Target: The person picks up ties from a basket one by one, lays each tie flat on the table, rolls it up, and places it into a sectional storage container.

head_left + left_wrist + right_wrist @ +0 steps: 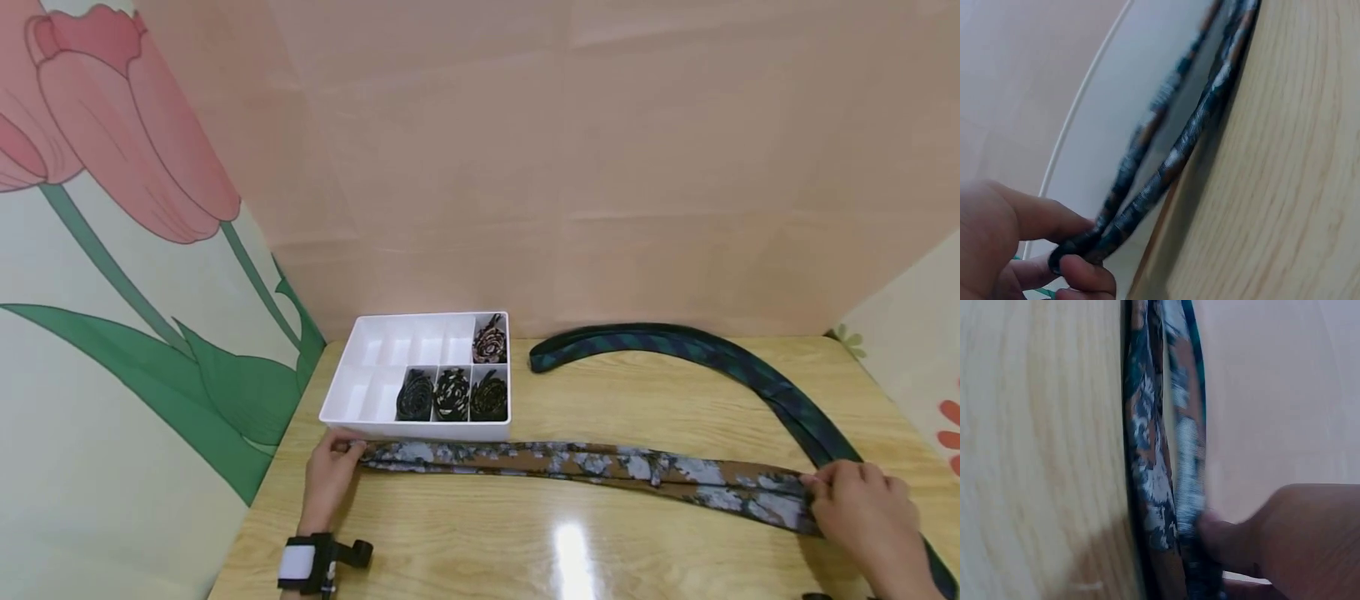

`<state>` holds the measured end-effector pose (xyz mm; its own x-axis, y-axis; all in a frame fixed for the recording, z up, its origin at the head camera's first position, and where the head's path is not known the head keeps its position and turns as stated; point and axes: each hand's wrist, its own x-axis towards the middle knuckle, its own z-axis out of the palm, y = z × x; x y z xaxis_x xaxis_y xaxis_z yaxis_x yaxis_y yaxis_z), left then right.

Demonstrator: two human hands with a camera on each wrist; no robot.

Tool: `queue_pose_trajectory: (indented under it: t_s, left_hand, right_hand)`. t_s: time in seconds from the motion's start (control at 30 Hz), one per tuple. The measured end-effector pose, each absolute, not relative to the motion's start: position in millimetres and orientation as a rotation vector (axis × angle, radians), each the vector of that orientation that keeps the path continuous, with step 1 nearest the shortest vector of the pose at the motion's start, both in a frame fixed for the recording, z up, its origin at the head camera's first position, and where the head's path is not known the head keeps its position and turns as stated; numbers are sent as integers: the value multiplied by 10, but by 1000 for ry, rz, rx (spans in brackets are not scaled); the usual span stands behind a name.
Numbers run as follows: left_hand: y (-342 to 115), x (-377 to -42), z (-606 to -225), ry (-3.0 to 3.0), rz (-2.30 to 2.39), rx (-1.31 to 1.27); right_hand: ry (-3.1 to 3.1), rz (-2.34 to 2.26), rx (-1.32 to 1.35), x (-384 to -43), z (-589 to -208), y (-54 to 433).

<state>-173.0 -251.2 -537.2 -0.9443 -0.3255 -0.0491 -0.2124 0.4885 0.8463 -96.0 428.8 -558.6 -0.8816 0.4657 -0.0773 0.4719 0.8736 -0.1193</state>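
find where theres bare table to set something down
Bare: tabletop between the floral tie and the curved green tie, plus the nearer stretch between left hand and right hand. Crowded: right part of the white tray, where four rolled ties sit.

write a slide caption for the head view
Left hand and right hand hold a patterned tie between them, near a white divided tray holding four rolled ties.

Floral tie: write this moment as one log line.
floral tie: stretched out; left hand: pinches one end; right hand: grips opposite end
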Motion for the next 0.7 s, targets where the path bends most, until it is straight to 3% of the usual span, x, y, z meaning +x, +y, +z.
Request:
queue_pose_trajectory:
  t_s: [0.4,0.7]
  left_hand:
    - [-2575,-1726,-5429,-2607,-1534,442]
    - [-2659,-1699,-5342,-2474,-1715,478]
  right_hand:
    - [3048,-257,472,-920,-5692,4568]
    - [3063,-698,671,-838,-5399,4405]
